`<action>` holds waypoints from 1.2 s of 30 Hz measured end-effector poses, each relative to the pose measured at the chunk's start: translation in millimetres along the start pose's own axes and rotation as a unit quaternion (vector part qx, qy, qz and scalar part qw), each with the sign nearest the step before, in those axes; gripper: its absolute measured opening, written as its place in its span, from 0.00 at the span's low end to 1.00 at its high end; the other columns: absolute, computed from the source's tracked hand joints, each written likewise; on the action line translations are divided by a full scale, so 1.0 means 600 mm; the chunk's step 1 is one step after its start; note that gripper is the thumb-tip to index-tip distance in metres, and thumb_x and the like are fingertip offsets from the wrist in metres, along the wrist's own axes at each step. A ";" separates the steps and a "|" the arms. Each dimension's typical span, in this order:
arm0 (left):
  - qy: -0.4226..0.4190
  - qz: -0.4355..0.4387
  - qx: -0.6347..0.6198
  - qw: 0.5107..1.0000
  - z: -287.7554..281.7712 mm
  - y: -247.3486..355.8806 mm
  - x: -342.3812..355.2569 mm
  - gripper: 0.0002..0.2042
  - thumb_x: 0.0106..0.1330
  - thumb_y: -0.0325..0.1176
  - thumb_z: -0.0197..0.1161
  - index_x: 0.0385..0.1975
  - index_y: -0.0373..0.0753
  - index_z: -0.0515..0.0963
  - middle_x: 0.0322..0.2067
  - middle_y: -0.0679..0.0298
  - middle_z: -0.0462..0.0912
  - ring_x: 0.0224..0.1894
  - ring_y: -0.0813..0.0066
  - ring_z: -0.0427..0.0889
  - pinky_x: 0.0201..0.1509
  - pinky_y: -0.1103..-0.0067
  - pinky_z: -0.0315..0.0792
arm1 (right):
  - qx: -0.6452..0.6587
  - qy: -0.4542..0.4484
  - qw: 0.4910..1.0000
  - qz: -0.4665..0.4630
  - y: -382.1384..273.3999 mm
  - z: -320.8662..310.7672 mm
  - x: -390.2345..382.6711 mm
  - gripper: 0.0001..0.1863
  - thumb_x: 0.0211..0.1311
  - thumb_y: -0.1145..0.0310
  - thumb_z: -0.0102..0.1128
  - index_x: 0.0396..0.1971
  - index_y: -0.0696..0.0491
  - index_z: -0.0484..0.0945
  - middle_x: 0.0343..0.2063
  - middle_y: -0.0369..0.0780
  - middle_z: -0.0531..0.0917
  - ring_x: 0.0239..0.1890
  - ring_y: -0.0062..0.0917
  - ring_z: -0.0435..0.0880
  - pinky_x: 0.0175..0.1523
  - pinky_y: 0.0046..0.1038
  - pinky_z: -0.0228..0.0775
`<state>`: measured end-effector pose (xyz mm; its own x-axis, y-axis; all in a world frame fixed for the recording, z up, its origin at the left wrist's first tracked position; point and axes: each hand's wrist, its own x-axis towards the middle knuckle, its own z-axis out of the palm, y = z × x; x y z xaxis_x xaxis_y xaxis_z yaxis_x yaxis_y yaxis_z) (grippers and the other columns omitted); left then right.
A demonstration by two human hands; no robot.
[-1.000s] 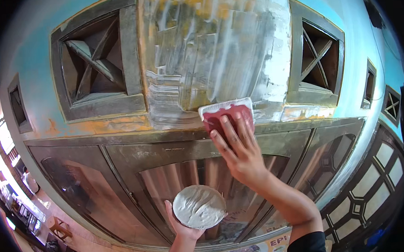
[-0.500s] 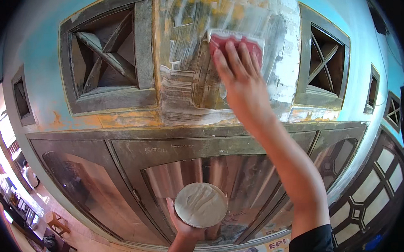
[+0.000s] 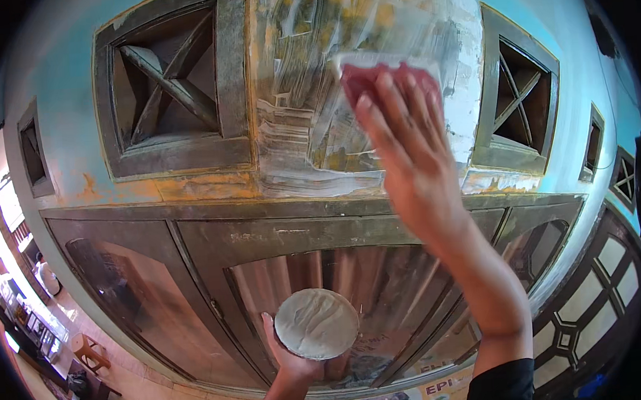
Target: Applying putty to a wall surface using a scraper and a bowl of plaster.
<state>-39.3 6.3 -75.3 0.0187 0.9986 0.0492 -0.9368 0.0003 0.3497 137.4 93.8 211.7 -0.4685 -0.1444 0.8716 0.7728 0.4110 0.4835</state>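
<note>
My right hand (image 3: 420,173) reaches up to the wall, its fingers laid along the red back of a putty spreader (image 3: 390,80). The spreader's pale blade edge, slightly blurred, is against the patchy wall panel (image 3: 314,77), which carries white streaks over grey and orange. Low in front of me, my left hand (image 3: 296,364) holds up a round tub of putty (image 3: 317,323) from below and the left side. Pale grey putty with a creased surface fills the tub to its rim. Most of the left fingers are hidden under it.
Wooden vents with crossed slats flank the panel, one left (image 3: 173,81) and one right (image 3: 519,92). Below runs a wooden frame with glass panes (image 3: 391,298). A wooden stool (image 3: 89,351) stands on the tiled floor at lower left, with a person (image 3: 48,278) farther off.
My right hand and the spreader have moved right and slightly down across the panel. The left hand and the tub have barely shifted.
</note>
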 end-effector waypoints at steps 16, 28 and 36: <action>-0.103 -0.073 -0.107 0.986 -0.003 -0.008 0.012 0.43 0.68 0.76 0.44 0.68 0.44 0.72 0.68 0.53 0.74 0.67 0.38 0.73 0.64 0.25 0.60 | 0.004 -0.173 0.985 0.016 -0.057 0.028 -0.209 0.32 0.63 0.70 0.57 0.70 0.51 0.70 0.74 0.50 0.65 0.76 0.54 0.62 0.77 0.57 0.53; -0.001 -0.024 -0.026 0.999 -0.003 -0.017 0.018 0.44 0.70 0.74 0.41 0.66 0.39 0.73 0.64 0.52 0.77 0.65 0.44 0.76 0.68 0.46 0.69 | -0.104 0.063 0.993 -0.010 0.144 -0.018 -0.004 0.32 0.57 0.84 0.57 0.63 0.48 0.78 0.67 0.45 0.77 0.70 0.49 0.72 0.73 0.49 0.63; -0.060 -0.067 -0.079 0.993 -0.001 -0.020 0.018 0.43 0.69 0.74 0.45 0.66 0.41 0.74 0.65 0.53 0.77 0.65 0.45 0.76 0.68 0.48 0.70 | -0.028 -0.015 0.999 0.036 0.139 0.021 -0.067 0.38 0.52 0.87 0.56 0.66 0.50 0.75 0.69 0.43 0.75 0.72 0.47 0.70 0.77 0.50 0.58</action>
<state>-28.1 17.3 -79.2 0.1795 0.9757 0.1259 -0.9660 0.1507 0.2099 215.6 145.6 215.9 -0.4228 -0.0880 0.9019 0.8274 0.3684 0.4239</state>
